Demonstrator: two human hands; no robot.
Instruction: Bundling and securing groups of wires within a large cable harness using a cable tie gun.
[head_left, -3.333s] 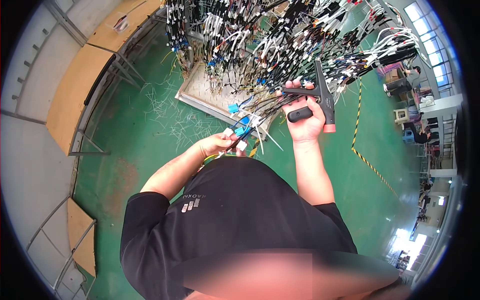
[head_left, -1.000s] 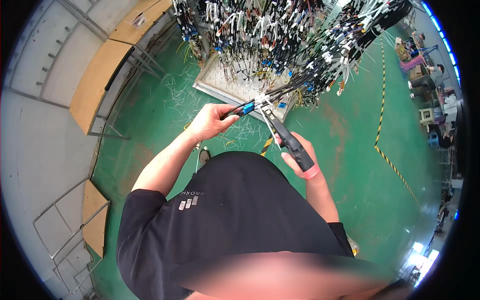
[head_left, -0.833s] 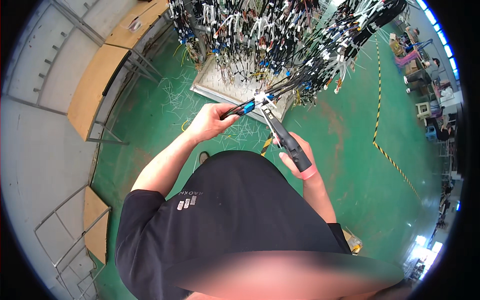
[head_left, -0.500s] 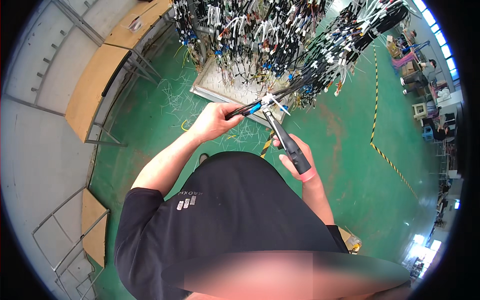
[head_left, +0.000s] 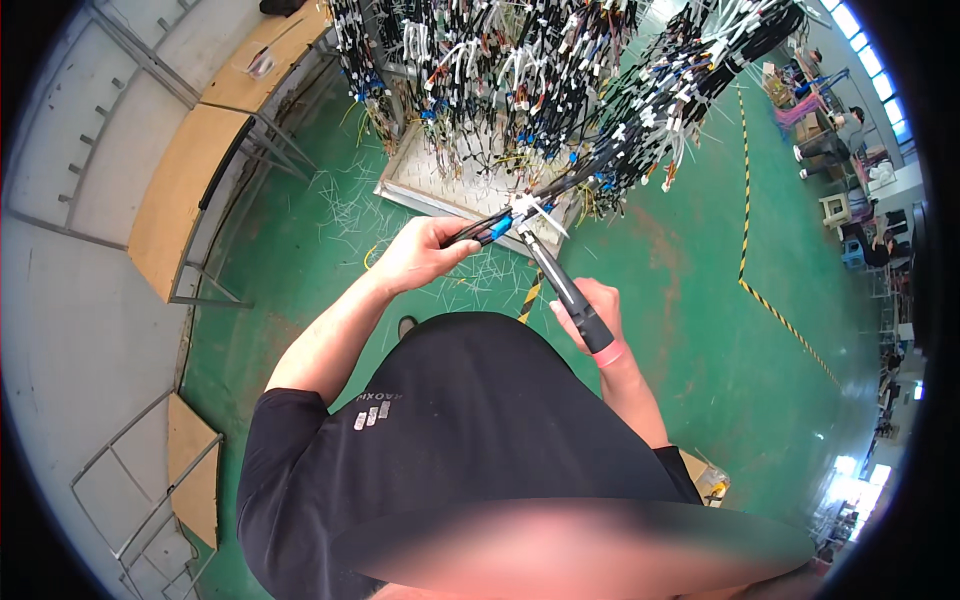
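My left hand (head_left: 416, 260) is wrapped round the end of a black wire bundle (head_left: 462, 236) in front of me. Just past its fingers, blue connectors (head_left: 501, 229) stick out of the bundle. My right hand (head_left: 603, 302) grips a black cable tie gun (head_left: 566, 290) with a pinkish-red butt end. The gun's nose meets the bundle at a white cable tie (head_left: 547, 218), whose tail points down to the right. From there the bundle runs up to the right into a thick hanging wire harness (head_left: 690, 95) with many white plugs.
More wire harnesses (head_left: 500, 70) hang at the back over a pale tray-like base (head_left: 425, 195). White tie offcuts (head_left: 350, 215) litter the green floor. Wooden benches (head_left: 185, 190) line the left wall. A box (head_left: 708, 478) stands behind my right arm. People (head_left: 835, 145) are at the far right.
The bundle, both hands and the gun have shifted slightly left and down in the picture. My right fingers have closed further round the gun's handle.
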